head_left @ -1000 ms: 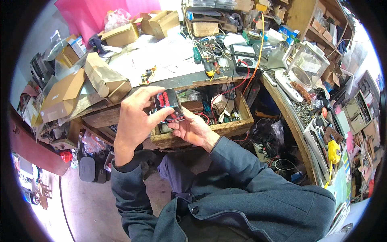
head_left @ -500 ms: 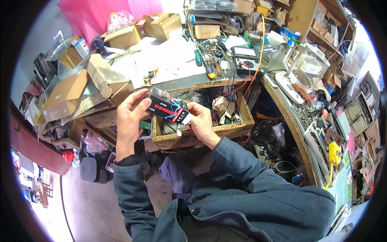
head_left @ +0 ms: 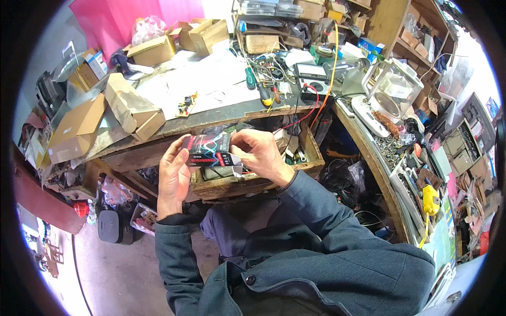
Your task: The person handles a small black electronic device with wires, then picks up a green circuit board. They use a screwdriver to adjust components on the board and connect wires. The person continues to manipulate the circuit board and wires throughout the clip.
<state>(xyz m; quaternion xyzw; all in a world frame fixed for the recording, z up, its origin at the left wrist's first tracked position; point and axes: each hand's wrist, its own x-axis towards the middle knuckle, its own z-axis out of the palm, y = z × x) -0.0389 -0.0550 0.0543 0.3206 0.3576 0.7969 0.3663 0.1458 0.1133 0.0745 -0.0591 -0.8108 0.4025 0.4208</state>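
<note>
A small black cardboard box [head_left: 208, 149] with red and pale-blue print is held over the workbench drawer. My left hand [head_left: 173, 174] grips its left end, thumb on the near side and fingers behind. At the right end, my right hand [head_left: 263, 156] has its fingers curled against the box, where a white-lined flap [head_left: 237, 168] sticks out. Whether anything else is between those fingertips is hidden. Below the hands, the wooden drawer [head_left: 263, 181] is pulled out, with cables and parts inside.
On the bench lie a small circuit board [head_left: 187, 104], screwdrivers [head_left: 264, 95] and a multimeter [head_left: 312, 79] with red leads. Opened cardboard boxes [head_left: 79, 129] crowd the left side. A clear plastic jug [head_left: 392, 87] and a yellow tape measure [head_left: 430, 200] are at right.
The box has turned so that its blue-patterned face shows more and its white-lined end faces right. My right hand has shifted upward and curled at that end. The view has shifted slightly.
</note>
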